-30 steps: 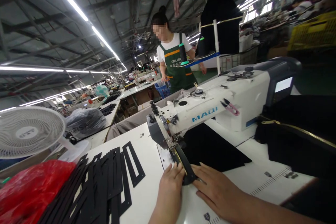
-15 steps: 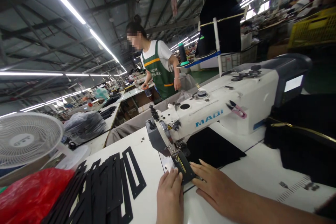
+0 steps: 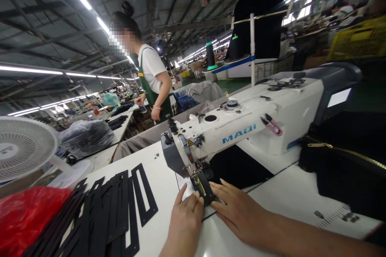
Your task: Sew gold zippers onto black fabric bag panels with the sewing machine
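Two hands at the needle, guiding a narrow black piece with a zipper

The step in hand, as I judge it, is the feeding of a small black piece [image 3: 207,197] with a gold zipper [image 3: 201,186] under the head of the white sewing machine [image 3: 238,128]. The far end of this piece is at the presser foot [image 3: 193,170], and its near end lies on the white table [image 3: 292,192] between the two hands.

The left hand [image 3: 185,219] is at the left edge: its index finger stands apart, while the other fingers are close together, with their tips at the piece. Its thumb is hidden, so I cannot tell if it pinches or only presses. The right hand [image 3: 238,211] comes from the other side, with fingers spread and tips at the right edge. Something greyish shows between these fingers, too small to name, and I cannot tell if it is gripped.

Beyond the piece lies a big black cloth [image 3: 238,164], under the machine arm. To the left there are many black frames [image 3: 117,204], overlapping one another.

The next move, in my opinion, calls for light and even pressure from both sides, the piece kept flat and straight, and fingertips well away from the needle
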A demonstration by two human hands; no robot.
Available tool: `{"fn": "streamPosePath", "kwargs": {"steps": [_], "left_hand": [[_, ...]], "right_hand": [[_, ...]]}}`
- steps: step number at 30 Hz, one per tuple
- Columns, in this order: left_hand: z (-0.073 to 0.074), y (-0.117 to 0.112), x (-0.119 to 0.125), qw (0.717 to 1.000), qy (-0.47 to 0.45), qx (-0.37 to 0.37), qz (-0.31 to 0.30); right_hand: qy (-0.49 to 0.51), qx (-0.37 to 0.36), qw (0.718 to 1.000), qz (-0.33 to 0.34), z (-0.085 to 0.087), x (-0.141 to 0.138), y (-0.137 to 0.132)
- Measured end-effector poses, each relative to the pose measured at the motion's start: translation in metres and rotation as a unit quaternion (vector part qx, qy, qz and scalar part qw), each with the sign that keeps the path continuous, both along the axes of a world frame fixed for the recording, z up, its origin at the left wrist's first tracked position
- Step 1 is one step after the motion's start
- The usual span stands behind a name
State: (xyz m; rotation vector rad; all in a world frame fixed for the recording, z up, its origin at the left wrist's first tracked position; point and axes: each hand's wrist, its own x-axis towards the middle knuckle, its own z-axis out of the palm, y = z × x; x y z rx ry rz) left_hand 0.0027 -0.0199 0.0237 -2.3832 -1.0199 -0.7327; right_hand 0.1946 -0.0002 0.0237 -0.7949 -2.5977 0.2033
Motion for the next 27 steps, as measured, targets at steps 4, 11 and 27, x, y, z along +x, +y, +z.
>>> {"fn": "streamPosePath", "kwargs": {"steps": [4,11,27], "left_hand": [[0.001,0.009,-0.004,1.0,0.016,-0.005,0.0],[-0.001,0.027,-0.009,1.0,0.014,0.003,0.021],[-0.013,0.029,-0.01,0.999,0.0,0.007,0.054]], "right_hand": [[0.004,-0.004,1.0,0.0,-0.003,-0.004,0.012],[0.061,0.01,0.998,0.017,-0.007,-0.011,0.032],[0.125,0.079,0.989,-0.033,-0.022,-0.041,0.044]]}}
